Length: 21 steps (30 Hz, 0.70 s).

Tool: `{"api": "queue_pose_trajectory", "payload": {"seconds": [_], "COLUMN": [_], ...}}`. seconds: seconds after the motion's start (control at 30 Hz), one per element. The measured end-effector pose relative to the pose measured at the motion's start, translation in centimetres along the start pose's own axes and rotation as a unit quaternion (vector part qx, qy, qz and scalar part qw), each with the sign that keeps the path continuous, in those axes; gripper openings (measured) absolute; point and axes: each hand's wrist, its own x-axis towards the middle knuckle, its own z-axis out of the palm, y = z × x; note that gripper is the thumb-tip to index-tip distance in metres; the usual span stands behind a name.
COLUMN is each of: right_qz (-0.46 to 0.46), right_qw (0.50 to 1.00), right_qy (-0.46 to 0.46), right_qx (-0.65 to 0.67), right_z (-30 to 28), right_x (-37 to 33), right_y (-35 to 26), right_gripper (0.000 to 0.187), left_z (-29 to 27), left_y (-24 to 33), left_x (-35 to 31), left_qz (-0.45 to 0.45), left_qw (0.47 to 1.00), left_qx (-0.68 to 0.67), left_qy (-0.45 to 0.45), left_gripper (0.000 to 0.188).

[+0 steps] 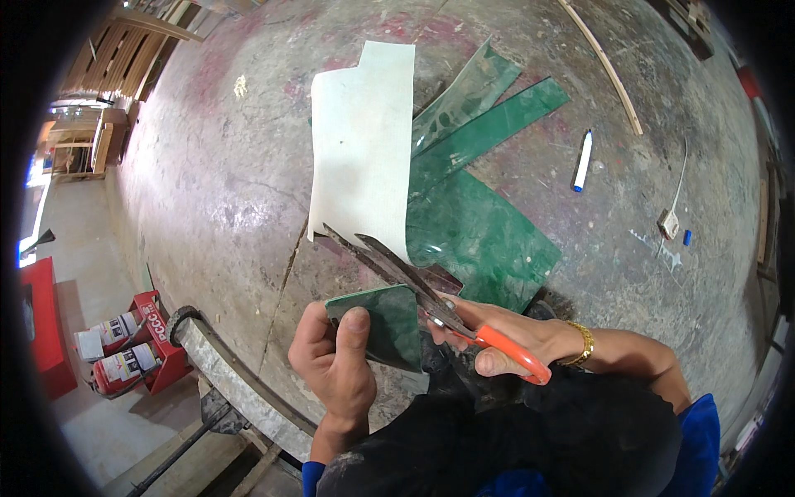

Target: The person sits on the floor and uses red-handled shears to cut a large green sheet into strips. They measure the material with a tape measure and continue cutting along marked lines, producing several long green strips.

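Observation:
My left hand pinches a small dark green sheet piece between thumb and fingers. Orange-handled metal snips are gripped in my right hand, a gold bracelet at its wrist. Their long blades stand apart and point up and left, passing by the top right corner of the held piece; whether they touch it I cannot tell. Beyond the blades lies a pale, notched sheet. It partly covers several green sheet pieces, among them a long strip and a wide piece.
A white marker with blue ends lies on the stained concrete floor. To its right are a small blue cap and a cord with a pale block. A wooden strip lies farther off. Red fire extinguishers stand at left.

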Motion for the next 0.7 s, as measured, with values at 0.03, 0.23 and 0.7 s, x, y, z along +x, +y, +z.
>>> {"api": "queue_pose_trajectory", "payload": {"seconds": [0.03, 0.23, 0.7], "right_qz": [0.003, 0.019, 0.023], "right_qw": [1.0, 1.0, 0.999], "right_qy": [-0.008, 0.008, 0.043], "right_qx": [-0.011, 0.01, -0.008], "right_z": [-0.1, -0.1, -0.1], "right_x": [0.0, 0.0, 0.4], "right_y": [0.1, -0.2, -1.1], "right_gripper": [0.1, 0.102, 0.104], "left_z": [0.0, 0.2, 0.4], "left_y": [0.0, 0.5, 0.8], "left_x": [0.0, -0.3, -0.3], "left_qz": [-0.004, -0.003, -0.012], "left_qw": [1.0, 1.0, 0.999], "left_qx": [-0.001, 0.012, 0.026], "left_qy": [0.003, 0.017, 0.026], "left_gripper": [0.017, 0.018, 0.018]}}
